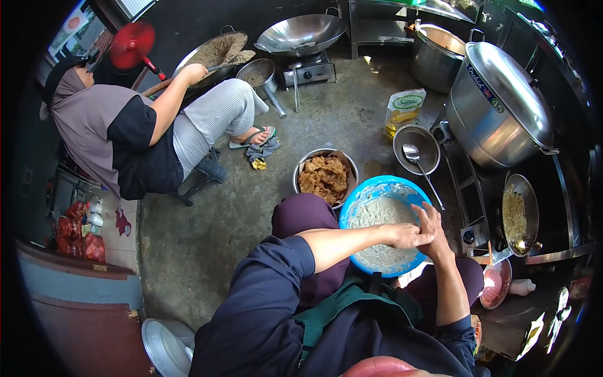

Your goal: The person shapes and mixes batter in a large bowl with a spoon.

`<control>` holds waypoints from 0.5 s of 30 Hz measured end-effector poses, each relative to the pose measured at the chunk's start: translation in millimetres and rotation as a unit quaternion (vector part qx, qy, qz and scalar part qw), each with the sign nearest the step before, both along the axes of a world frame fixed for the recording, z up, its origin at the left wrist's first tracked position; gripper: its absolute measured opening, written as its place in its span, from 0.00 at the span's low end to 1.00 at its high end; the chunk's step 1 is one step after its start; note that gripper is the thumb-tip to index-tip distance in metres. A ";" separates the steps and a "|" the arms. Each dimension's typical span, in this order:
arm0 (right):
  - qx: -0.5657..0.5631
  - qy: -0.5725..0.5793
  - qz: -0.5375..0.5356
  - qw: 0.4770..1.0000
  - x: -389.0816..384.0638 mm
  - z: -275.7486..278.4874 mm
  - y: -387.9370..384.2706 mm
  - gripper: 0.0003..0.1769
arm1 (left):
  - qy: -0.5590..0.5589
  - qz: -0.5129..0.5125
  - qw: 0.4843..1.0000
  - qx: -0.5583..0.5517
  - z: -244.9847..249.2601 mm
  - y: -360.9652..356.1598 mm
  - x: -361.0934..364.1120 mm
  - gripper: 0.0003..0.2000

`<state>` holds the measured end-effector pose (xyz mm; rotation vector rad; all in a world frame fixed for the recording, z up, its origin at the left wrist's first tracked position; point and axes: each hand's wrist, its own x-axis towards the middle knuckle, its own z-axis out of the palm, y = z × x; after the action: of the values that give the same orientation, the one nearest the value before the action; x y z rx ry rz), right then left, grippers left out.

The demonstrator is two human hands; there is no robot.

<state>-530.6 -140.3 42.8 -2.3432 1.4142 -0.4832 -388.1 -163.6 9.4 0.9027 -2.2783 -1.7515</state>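
Note:
A blue basin (pixel 347 220) of thick pale batter (pixel 380 213) stands between my knees. My left hand (pixel 405 235) reaches across above the batter, its fingers curled together against my right hand. Whatever they may hold is hidden. My right hand (pixel 430 231) is at the basin's right side, its fingers stretched out and pointing away from me. Just beyond the basin, a metal bowl (pixel 298 182) holds brown fried pieces (pixel 323 177). To the right, a ladle (pixel 412 152) rests in a metal strainer or bowl (pixel 402 135).
At left a seated person (pixel 125 125) stirs a wok (pixel 213 53) of crumbly food. An oil pouch (pixel 403 112) stands on the floor near a large lidded pot (pixel 496 100). A pan (pixel 520 217) of frying food sits at right. An empty wok (pixel 304 34) is on a stove (pixel 309 72).

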 end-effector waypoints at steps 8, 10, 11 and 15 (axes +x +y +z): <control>0.091 0.012 -0.013 0.996 -1.1 0.4 2.3 0.38 | -0.071 -0.067 0.995 -0.015 40.4 5.6 12.1 0.26; 0.088 0.012 -0.015 0.996 1.3 1.9 2.3 0.38 | -0.076 -0.066 0.992 -0.074 28.1 4.3 11.4 0.22; 0.087 0.013 -0.015 0.996 2.0 1.7 1.7 0.38 | -0.078 -0.065 0.989 -0.103 28.5 5.1 12.0 0.20; 0.096 0.015 -0.015 0.995 3.8 -3.9 -3.5 0.37 | -0.077 -0.007 0.977 -0.197 32.0 9.7 12.9 0.11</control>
<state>-526.8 -143.7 38.8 -2.1872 1.4440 -0.3047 -375.1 -153.9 41.4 0.9670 -2.5999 -1.1978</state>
